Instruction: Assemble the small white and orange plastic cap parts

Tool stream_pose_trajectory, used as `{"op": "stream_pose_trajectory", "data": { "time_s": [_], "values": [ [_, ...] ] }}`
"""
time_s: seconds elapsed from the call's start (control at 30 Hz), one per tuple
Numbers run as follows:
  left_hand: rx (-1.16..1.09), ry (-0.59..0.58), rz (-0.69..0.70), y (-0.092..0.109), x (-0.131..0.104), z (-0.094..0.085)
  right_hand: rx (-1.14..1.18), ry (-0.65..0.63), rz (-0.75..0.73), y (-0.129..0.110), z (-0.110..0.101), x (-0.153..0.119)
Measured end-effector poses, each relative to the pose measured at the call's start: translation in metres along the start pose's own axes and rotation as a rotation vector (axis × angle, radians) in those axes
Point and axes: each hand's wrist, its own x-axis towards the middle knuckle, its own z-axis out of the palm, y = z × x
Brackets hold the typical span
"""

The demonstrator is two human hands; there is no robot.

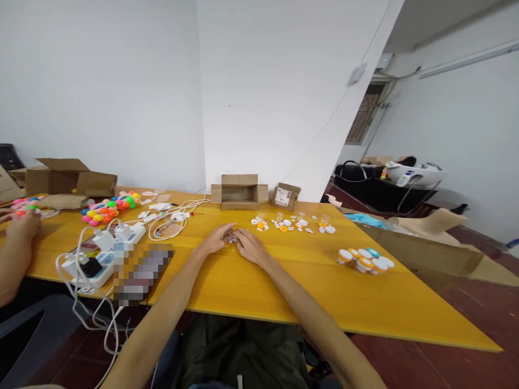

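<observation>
My left hand [218, 239] and my right hand [250, 246] meet over the middle of the yellow table [259, 292], fingers curled towards each other. Between the fingertips are small whitish pieces [232, 238] with a bit of orange beside them, too small and too covered to name. Beyond my right hand lie small groups of white pieces, orange lids and clear jars, among them an orange lid [283, 229] and a clear jar [301, 216]. Farther right stands a cluster of clear jars with white, orange and teal lids [365, 259].
An open cardboard box [240, 205] and a smaller carton [285, 196] stand at the back. To the left are a power strip [107, 265] with chargers, tangled white cables [182, 213], a blurred-out flat device [141, 273] and colourful balls [109, 209]. Another person's hand [26, 224] is at far left.
</observation>
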Motion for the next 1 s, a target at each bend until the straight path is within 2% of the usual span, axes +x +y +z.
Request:
{"op": "stream_pose_trajectory", "data": {
  "time_s": [0.17, 0.33, 0.7, 1.0],
  "values": [
    [0.008, 0.007, -0.023, 0.003, -0.001, -0.002, 0.048, -0.006, -0.038, -0.001, -0.002, -0.001],
    [0.079, 0.028, -0.046, 0.007, -0.003, -0.007, 0.061, 0.005, -0.014, 0.002, 0.0, -0.003],
    [0.175, 0.113, -0.027, 0.003, -0.003, -0.008, 0.004, 0.031, 0.003, 0.0, -0.003, -0.007],
    [0.177, 0.13, -0.088, 0.014, -0.009, -0.016, -0.012, 0.059, -0.026, 0.003, 0.001, -0.007]
  ]
}}
